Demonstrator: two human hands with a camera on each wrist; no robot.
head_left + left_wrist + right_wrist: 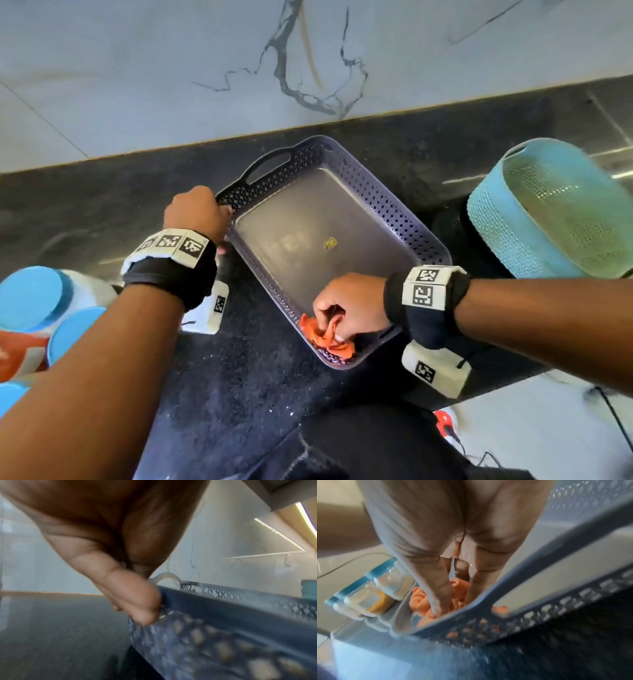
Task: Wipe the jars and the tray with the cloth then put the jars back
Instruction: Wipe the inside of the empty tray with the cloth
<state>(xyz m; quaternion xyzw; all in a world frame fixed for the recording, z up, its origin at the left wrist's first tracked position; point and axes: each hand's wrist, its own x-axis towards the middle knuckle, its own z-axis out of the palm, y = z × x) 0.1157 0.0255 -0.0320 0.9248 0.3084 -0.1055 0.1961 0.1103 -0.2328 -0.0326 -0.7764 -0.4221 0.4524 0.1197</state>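
A grey perforated tray (pixel 394 219) lies on the black counter with no jars in it. My left hand (pixel 202 212) grips its far-left rim near the handle; the left wrist view shows the thumb on the tray wall (pixel 223 635). My right hand (pixel 346 308) holds a bunched orange cloth (pixel 325 337) pressed into the tray's near corner, also seen as the cloth (pixel 423 601) under the fingers. Several blue-lidded jars (pixel 37 301) stand at the far left of the counter, and the jars (pixel 373 595) show beyond the tray rim in the right wrist view.
A turquoise perforated basket (pixel 551 212) lies on its side at the right. A small yellowish speck (pixel 330 242) sits on the tray floor. A marble wall (pixel 205 68) backs the counter. A cable and a red object (pixel 445 423) lie on the floor below right.
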